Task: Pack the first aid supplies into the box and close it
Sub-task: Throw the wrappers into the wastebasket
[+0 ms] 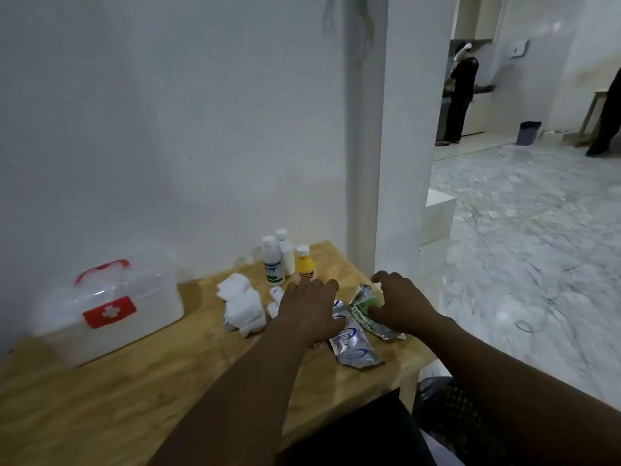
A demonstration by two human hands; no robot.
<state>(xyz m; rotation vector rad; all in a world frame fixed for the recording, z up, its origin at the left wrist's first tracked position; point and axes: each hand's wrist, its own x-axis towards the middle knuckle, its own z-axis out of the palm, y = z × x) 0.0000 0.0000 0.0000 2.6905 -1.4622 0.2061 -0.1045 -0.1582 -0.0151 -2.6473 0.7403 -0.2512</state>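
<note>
A translucent first aid box (pixel 111 307) with a red handle and red cross latch stands closed at the left of the wooden table (pixel 141 391). White gauze rolls (pixel 242 306) lie in the middle. Behind them stand two white bottles (pixel 273 260) and a yellow bottle (pixel 305 265). My left hand (pixel 307 309) hovers palm down over small white tubes (pixel 276 294) and a silver-blue foil packet (pixel 353 348), fingers apart. My right hand (pixel 401 304) rests on a green-silver foil packet (pixel 364 309), fingers spread; a grasp is not clear.
A white wall runs behind the table, with a pillar (pixel 400 136) at the table's right corner. The table's right edge drops to a marble floor (pixel 537 230). A person (pixel 458 92) stands far off at a counter, near a dark bin (pixel 528 132).
</note>
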